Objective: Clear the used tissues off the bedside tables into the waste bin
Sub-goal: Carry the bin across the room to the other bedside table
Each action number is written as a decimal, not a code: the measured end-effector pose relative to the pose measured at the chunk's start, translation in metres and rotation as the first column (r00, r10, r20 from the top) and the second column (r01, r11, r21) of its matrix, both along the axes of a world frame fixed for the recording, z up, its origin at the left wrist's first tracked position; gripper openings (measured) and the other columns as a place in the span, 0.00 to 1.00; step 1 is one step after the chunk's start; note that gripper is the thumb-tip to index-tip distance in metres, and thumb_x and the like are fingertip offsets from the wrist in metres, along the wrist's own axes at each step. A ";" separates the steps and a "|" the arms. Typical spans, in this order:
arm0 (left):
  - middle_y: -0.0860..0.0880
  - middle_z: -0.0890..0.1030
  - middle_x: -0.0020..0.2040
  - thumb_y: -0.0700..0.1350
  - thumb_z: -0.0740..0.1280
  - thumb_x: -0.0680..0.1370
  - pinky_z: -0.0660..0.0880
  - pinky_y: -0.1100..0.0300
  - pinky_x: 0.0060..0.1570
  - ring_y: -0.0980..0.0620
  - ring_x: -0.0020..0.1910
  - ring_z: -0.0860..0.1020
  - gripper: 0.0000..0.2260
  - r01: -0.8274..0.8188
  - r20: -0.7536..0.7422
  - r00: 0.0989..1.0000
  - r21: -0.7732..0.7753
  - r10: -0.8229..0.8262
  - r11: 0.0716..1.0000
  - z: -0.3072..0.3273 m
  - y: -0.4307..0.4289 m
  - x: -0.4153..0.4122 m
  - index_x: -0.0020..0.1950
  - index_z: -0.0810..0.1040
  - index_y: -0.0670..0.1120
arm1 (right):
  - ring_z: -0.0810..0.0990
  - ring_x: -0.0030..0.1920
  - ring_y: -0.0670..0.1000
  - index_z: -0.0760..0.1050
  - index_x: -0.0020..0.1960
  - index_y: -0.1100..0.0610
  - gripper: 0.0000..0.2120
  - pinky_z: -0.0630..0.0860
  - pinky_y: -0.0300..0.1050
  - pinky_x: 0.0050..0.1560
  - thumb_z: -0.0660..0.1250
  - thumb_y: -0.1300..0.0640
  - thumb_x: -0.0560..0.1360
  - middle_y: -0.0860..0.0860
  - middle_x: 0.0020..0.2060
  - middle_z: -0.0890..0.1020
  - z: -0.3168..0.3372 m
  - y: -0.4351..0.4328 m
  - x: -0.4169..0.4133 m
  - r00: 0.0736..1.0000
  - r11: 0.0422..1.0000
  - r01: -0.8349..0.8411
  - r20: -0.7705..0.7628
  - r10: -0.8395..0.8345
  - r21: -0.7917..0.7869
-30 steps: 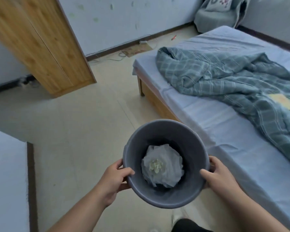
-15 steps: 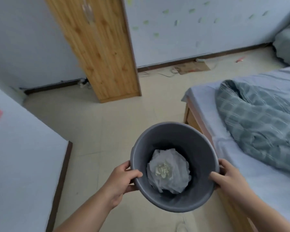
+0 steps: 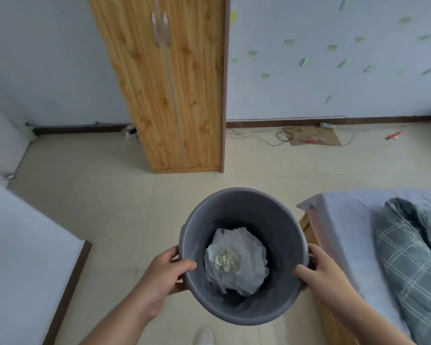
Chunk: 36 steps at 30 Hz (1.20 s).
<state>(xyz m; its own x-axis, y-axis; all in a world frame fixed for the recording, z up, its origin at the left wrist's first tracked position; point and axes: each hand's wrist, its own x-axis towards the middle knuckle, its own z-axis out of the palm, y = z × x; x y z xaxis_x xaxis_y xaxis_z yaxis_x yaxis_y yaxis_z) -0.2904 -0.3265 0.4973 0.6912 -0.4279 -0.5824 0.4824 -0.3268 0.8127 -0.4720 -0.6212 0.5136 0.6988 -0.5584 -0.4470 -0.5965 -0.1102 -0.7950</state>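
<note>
I hold a round grey waste bin (image 3: 246, 202) in front of me above the floor. My left hand (image 3: 164, 277) grips its left rim with the thumb inside. My right hand (image 3: 324, 272) grips the right rim the same way. At the bottom of the bin lies a crumpled white tissue (image 3: 237, 262) with small pale yellowish bits on top. No bedside table is in view.
A wooden wardrobe (image 3: 174, 90) stands against the far wall straight ahead. A bed (image 3: 353, 220) with a green checked quilt (image 3: 413, 255) is at the right. A white surface (image 3: 23, 257) with a dark edge is at the left. Cables and cardboard (image 3: 314, 136) lie by the skirting.
The view has swung left: the bed slid to the right edge, the wardrobe moved to the centre. Both hands keep the same hold on the bin.
</note>
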 end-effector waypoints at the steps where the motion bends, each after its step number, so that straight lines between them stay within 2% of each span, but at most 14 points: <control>1: 0.45 0.90 0.52 0.47 0.76 0.66 0.86 0.54 0.44 0.45 0.49 0.89 0.18 0.030 -0.014 0.999 -0.010 -0.030 1.000 0.002 -0.018 0.025 0.55 0.88 0.53 | 0.87 0.38 0.51 0.76 0.57 0.42 0.19 0.86 0.53 0.41 0.71 0.55 0.68 0.43 0.40 0.87 0.004 -0.014 0.017 0.999 0.999 0.035 0.007 -0.035 0.010; 3: 0.44 0.90 0.53 0.49 0.77 0.65 0.85 0.55 0.43 0.45 0.50 0.89 0.17 0.102 -0.016 0.995 -0.014 -0.102 0.995 0.006 -0.058 0.072 0.53 0.88 0.55 | 0.87 0.40 0.51 0.77 0.56 0.40 0.22 0.86 0.57 0.44 0.69 0.48 0.62 0.43 0.42 0.87 0.012 -0.046 0.048 0.996 0.996 0.087 0.018 -0.087 0.009; 5: 0.45 0.90 0.52 0.51 0.77 0.64 0.85 0.55 0.42 0.46 0.49 0.89 0.17 0.171 -0.008 0.985 -0.023 -0.171 0.985 0.012 -0.109 0.118 0.53 0.88 0.57 | 0.87 0.42 0.52 0.77 0.55 0.41 0.22 0.85 0.60 0.46 0.68 0.46 0.61 0.45 0.42 0.88 0.018 -0.082 0.074 0.988 0.989 0.149 0.047 -0.150 0.018; 10: 0.45 0.90 0.52 0.50 0.77 0.68 0.86 0.56 0.43 0.45 0.50 0.89 0.14 0.311 0.042 0.950 -0.030 -0.310 0.950 0.015 -0.251 0.214 0.53 0.88 0.57 | 0.87 0.43 0.60 0.79 0.55 0.46 0.21 0.83 0.67 0.46 0.69 0.49 0.62 0.52 0.42 0.88 0.007 -0.190 0.133 0.954 0.957 0.289 0.089 -0.287 -0.001; 13: 0.45 0.90 0.52 0.46 0.76 0.71 0.85 0.57 0.42 0.45 0.49 0.89 0.14 0.336 0.059 0.940 -0.003 -0.335 0.942 0.006 -0.336 0.261 0.56 0.88 0.53 | 0.87 0.43 0.61 0.79 0.58 0.51 0.18 0.83 0.67 0.45 0.70 0.59 0.68 0.54 0.43 0.88 -0.008 -0.266 0.174 0.936 0.943 0.331 0.120 -0.332 0.021; 15: 0.45 0.90 0.52 0.44 0.75 0.72 0.85 0.57 0.41 0.45 0.49 0.89 0.15 0.337 0.063 0.940 0.008 -0.336 0.942 0.008 -0.390 0.289 0.59 0.87 0.50 | 0.86 0.42 0.61 0.79 0.59 0.52 0.18 0.84 0.65 0.44 0.69 0.66 0.71 0.54 0.43 0.88 -0.013 -0.316 0.203 0.928 0.936 0.351 0.115 -0.353 0.041; 16: 0.45 0.90 0.52 0.45 0.75 0.71 0.85 0.57 0.41 0.46 0.49 0.89 0.16 0.335 0.061 0.940 0.009 -0.335 0.942 0.012 -0.416 0.304 0.59 0.86 0.50 | 0.86 0.42 0.62 0.79 0.59 0.52 0.18 0.84 0.63 0.44 0.68 0.66 0.72 0.54 0.43 0.88 -0.010 -0.342 0.218 0.929 0.935 0.350 0.112 -0.354 0.052; 21: 0.46 0.90 0.52 0.50 0.78 0.65 0.85 0.56 0.41 0.46 0.49 0.89 0.19 0.347 0.078 0.935 -0.001 -0.346 0.938 0.034 -0.532 0.385 0.55 0.88 0.53 | 0.84 0.38 0.53 0.79 0.57 0.51 0.21 0.81 0.49 0.37 0.68 0.55 0.64 0.52 0.41 0.88 0.018 -0.470 0.297 0.950 0.958 0.282 0.126 -0.286 0.049; 24: 0.47 0.90 0.52 0.52 0.79 0.63 0.85 0.55 0.42 0.46 0.49 0.89 0.19 0.362 0.096 0.928 -0.010 -0.359 0.932 0.037 -0.601 0.432 0.54 0.88 0.56 | 0.84 0.38 0.53 0.79 0.57 0.49 0.20 0.80 0.49 0.37 0.68 0.54 0.64 0.51 0.41 0.88 0.020 -0.535 0.337 0.943 0.955 0.297 0.151 -0.297 0.024; 28: 0.46 0.90 0.51 0.48 0.77 0.68 0.85 0.56 0.40 0.46 0.48 0.89 0.14 0.422 0.096 0.903 -0.010 -0.420 0.906 0.023 -0.703 0.491 0.53 0.88 0.57 | 0.84 0.40 0.58 0.78 0.57 0.48 0.17 0.83 0.52 0.39 0.69 0.57 0.68 0.50 0.41 0.88 0.001 -0.610 0.377 0.920 0.930 0.367 0.144 -0.365 0.014; 30: 0.45 0.90 0.51 0.47 0.77 0.70 0.85 0.57 0.38 0.46 0.47 0.89 0.15 0.472 0.086 0.878 0.007 -0.470 0.882 0.009 -0.758 0.519 0.56 0.87 0.55 | 0.84 0.39 0.55 0.78 0.58 0.48 0.16 0.83 0.49 0.38 0.70 0.60 0.71 0.49 0.42 0.88 -0.012 -0.646 0.392 0.904 0.912 0.410 0.125 -0.409 0.023; 32: 0.43 0.90 0.51 0.42 0.76 0.75 0.86 0.55 0.40 0.44 0.47 0.89 0.13 0.539 0.073 0.839 0.026 -0.539 0.842 -0.004 -0.817 0.546 0.59 0.87 0.50 | 0.84 0.37 0.50 0.77 0.59 0.48 0.16 0.82 0.45 0.38 0.70 0.62 0.74 0.48 0.42 0.88 -0.020 -0.682 0.403 0.882 0.887 0.460 0.096 -0.462 0.041; 36: 0.42 0.90 0.51 0.39 0.74 0.78 0.86 0.54 0.41 0.43 0.47 0.89 0.11 0.692 0.048 0.718 0.048 -0.694 0.720 -0.006 -0.944 0.571 0.59 0.86 0.48 | 0.84 0.35 0.46 0.77 0.59 0.47 0.17 0.80 0.41 0.36 0.70 0.61 0.74 0.46 0.41 0.88 -0.011 -0.750 0.403 0.800 0.803 0.594 0.070 -0.596 0.046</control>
